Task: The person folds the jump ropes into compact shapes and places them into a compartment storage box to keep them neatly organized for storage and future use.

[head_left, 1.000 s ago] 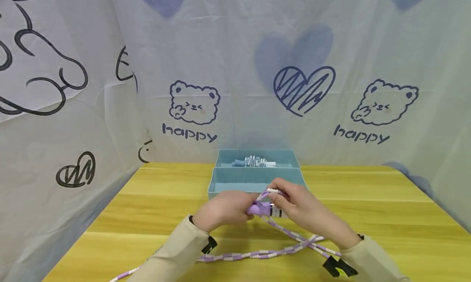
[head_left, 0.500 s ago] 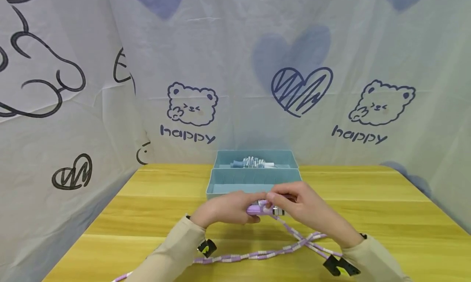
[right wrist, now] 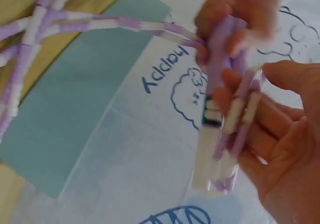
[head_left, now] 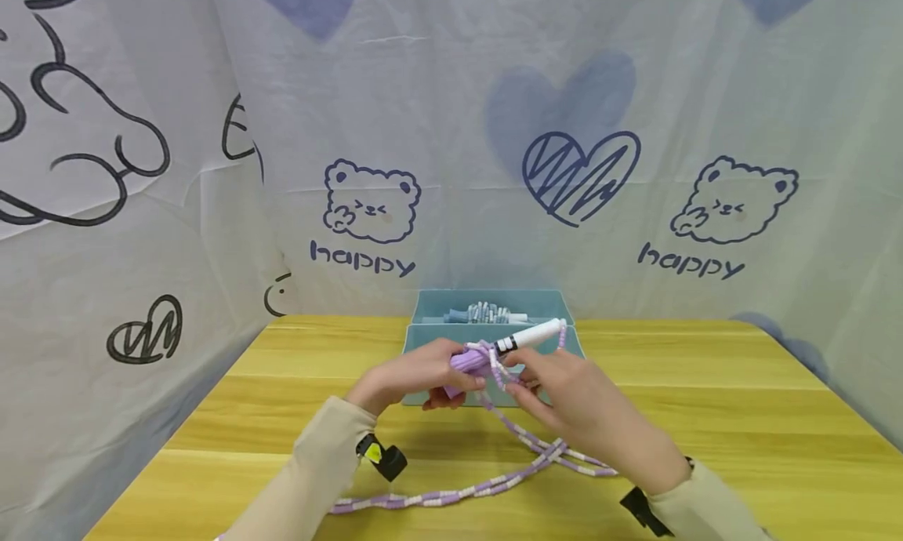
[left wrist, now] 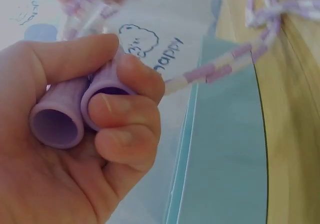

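Nearest the viewer, two beige sleeves point(head_left: 299, 466) enter from the lower edge, each with a black mount point(head_left: 386, 459) at the wrist. Between them, a lilac-and-white beaded rope point(head_left: 458, 495) lies along the yellow wood-grained table point(head_left: 705, 384), its doubled strands crossing in front of the right forearm before rising to the hands. The left hand point(head_left: 412, 372) is curled firmly round a pair of lilac handles point(head_left: 471, 361), side by side; the left wrist view shows their hollow ends facing back past the fingers. The handles are held in the air, tilted up towards the right, with black-and-white bands and white tips; beads hang from the tip end. The right hand point(head_left: 585, 396) is narrow, thumb and fingers holding a doubled stretch of the rope close beside the handles, as the right wrist view shows. Strands also cross over the lilac grips. Behind the hands stands an open blue box point(head_left: 426, 335) in two parts; in its rear part lies a blue-and-white bundle point(head_left: 487, 314). Farthest back hangs a pale curtain point(head_left: 451, 94) printed with hearts, bears and the word "happy".
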`<state>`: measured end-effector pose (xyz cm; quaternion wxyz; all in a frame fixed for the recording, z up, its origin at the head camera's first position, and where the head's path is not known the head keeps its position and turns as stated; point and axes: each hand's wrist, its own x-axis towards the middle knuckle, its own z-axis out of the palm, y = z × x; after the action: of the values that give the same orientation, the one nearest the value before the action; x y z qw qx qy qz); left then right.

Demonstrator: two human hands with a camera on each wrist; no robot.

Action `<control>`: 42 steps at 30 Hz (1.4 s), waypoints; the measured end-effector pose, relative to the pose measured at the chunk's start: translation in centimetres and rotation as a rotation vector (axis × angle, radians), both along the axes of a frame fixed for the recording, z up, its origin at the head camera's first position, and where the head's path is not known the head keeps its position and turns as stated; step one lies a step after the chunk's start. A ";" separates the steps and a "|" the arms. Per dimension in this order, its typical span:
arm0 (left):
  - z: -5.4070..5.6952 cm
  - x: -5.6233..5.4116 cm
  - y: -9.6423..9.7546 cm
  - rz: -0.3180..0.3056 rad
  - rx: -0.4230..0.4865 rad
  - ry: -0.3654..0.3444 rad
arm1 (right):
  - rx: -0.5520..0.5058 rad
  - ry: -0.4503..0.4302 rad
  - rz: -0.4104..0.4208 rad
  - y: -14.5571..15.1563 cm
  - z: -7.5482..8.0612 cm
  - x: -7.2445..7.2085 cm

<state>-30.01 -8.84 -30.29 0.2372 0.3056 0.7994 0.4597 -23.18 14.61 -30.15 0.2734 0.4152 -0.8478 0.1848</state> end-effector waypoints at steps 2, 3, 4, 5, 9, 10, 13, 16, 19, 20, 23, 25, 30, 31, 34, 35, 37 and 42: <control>-0.1 0.1 0.2 0.006 0.048 -0.072 | 0.042 -0.007 -0.047 -0.2 -0.6 0.0; -0.2 0.1 0.4 0.006 0.066 -0.101 | 0.057 -0.003 -0.055 -0.3 -0.9 -0.1; -0.3 0.1 0.5 0.005 0.086 -0.128 | 0.066 0.009 -0.057 -0.4 -1.2 -0.1; -0.4 0.0 0.6 0.002 0.103 -0.152 | 0.067 0.022 -0.049 -0.6 -1.4 -0.1; -0.8 -0.2 0.8 -0.018 0.168 -0.216 | 0.038 0.095 -0.022 -1.0 -1.9 -0.2; -0.8 -0.3 0.8 -0.029 0.185 -0.230 | 0.030 0.107 -0.021 -1.0 -1.9 -0.3; -0.8 -0.6 0.6 -0.073 0.230 -0.284 | 0.024 0.156 -0.041 -1.0 -1.7 -0.5; -0.7 -0.7 0.4 -0.105 0.247 -0.318 | 0.032 0.212 -0.085 -0.9 -1.6 -0.8; -0.8 -0.7 0.4 -0.100 0.231 -0.315 | 0.046 0.238 -0.104 -1.0 -1.8 -0.9; -0.8 -0.6 0.5 -0.085 0.216 -0.304 | 0.047 0.231 -0.100 -1.1 -2.0 -0.9; -0.7 -0.2 0.8 -0.019 0.160 -0.242 | 0.026 0.193 -0.090 -1.2 -2.6 -1.0; -0.6 0.1 1.1 0.039 0.121 -0.170 | -0.007 0.157 -0.091 -1.3 -2.9 -1.0; -0.6 0.5 1.7 0.145 0.083 -0.002 | -0.071 0.034 -0.100 -1.2 -3.6 -1.2; -0.6 0.5 1.7 0.153 0.086 0.012 | -0.076 0.004 -0.099 -1.2 -3.7 -1.3; -0.7 0.3 1.4 0.164 0.107 0.006 | -0.102 -0.031 -0.079 -1.1 -3.7 -1.3; -0.7 0.2 1.3 0.165 0.118 -0.010 | -0.119 -0.024 -0.077 -1.0 -3.6 -1.3; -0.7 0.1 1.0 0.166 0.134 -0.047 | -0.174 -0.001 -0.077 -0.7 -3.3 -1.4; -0.8 -0.3 0.4 0.142 0.156 -0.085 | -0.311 -0.004 -0.209 0.7 -2.2 -2.4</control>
<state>-30.32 -8.45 -31.10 0.2131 0.2459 0.7700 0.5488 -25.54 15.35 -32.35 0.3502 0.2771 -0.8481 0.2851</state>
